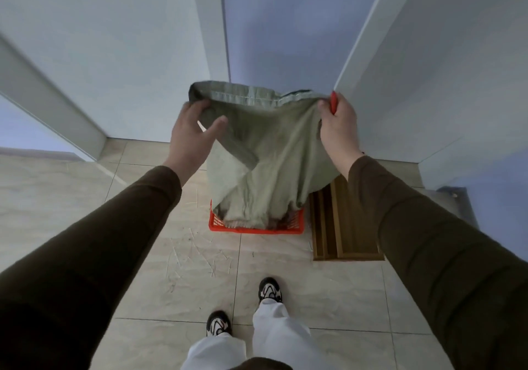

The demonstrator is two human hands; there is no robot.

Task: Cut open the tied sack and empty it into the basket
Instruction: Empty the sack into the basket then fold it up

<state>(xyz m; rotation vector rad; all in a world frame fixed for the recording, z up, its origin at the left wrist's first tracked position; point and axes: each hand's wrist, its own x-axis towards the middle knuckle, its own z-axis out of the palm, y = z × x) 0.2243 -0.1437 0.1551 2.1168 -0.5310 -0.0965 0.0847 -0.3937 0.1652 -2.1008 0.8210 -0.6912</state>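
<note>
The sack (265, 152) is a pale grey-green woven bag, limp and creased, hanging upside down above the basket (217, 221). Its stitched bottom seam runs across the top as a folded band, stretched roughly level. Below that the cloth falls in loose diagonal folds and narrows toward the open mouth, which droops down into the basket and touches what lies inside. The basket is a red plastic one with slotted walls, standing on the tiled floor; only its near rim and left corner show, the sack covering the remainder. Dark, reddish-brown contents (281, 221) show blurred inside it, under the sack's mouth.
</note>
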